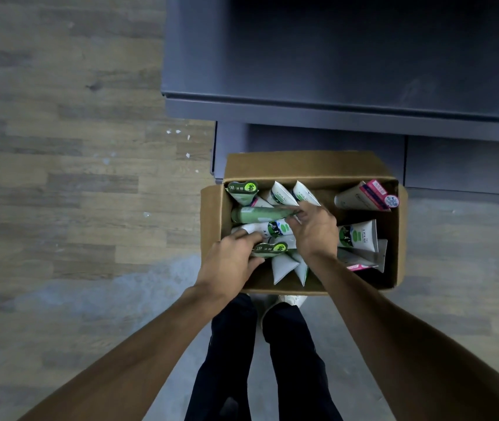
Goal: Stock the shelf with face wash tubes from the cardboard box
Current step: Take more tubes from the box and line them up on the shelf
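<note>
Green tubes (258,214) — both hands (275,241) gripping

Right hand (315,229) fingertips buried among tubes (281,194), grip unclear. Left hand (230,259) covers lower part of green-tabbed tube (269,249). Label print too small to read. Shelf (348,65) cut off at top and right frame edges. Box (309,165) near wall hidden behind forearms.
</note>
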`<state>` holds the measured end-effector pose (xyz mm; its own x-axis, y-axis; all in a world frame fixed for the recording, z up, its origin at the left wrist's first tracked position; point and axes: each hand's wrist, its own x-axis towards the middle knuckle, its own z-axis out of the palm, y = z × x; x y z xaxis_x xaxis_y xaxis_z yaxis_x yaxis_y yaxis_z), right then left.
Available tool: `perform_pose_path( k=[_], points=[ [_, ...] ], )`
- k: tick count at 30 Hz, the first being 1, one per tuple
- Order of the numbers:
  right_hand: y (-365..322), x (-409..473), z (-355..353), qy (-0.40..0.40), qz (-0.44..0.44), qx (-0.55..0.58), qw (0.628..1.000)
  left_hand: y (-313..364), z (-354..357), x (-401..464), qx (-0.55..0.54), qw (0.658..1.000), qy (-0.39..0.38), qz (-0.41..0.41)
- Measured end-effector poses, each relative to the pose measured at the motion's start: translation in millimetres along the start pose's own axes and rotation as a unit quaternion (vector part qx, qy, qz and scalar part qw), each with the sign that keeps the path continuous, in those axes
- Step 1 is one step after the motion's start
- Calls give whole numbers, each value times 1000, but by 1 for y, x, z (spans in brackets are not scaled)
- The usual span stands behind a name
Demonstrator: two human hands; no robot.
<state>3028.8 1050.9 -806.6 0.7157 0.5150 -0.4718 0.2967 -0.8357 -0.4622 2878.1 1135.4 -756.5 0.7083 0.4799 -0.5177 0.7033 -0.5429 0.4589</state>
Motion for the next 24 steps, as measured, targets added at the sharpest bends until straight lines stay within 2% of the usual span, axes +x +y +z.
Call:
perform_pose_path(
  k=[5, 11, 15, 19, 22, 24],
  points=[
    [0, -13, -2, 11, -44, 42, 998, -2, -7, -4, -30, 999, 19, -5],
    [-15, -27, -37, -83, -114, 18, 990, -2, -18, -7, -51, 998, 22, 0],
    [-33, -32, -92, -62, -171, -10, 983, 6, -35, -13, -48, 998, 28, 21],
    [-54, -41, -145, -47, -197, -12, 979, 25, -65, -19, -37, 998, 38, 37],
    [-71, -51, -181, -14, -213, -53, 975, 41, -96, -22, -38, 996, 56, 54],
    [-84, -60, -203, -24, -216, -57, 974, 54, -120, -23, -38, 995, 57, 67]
  ],
)
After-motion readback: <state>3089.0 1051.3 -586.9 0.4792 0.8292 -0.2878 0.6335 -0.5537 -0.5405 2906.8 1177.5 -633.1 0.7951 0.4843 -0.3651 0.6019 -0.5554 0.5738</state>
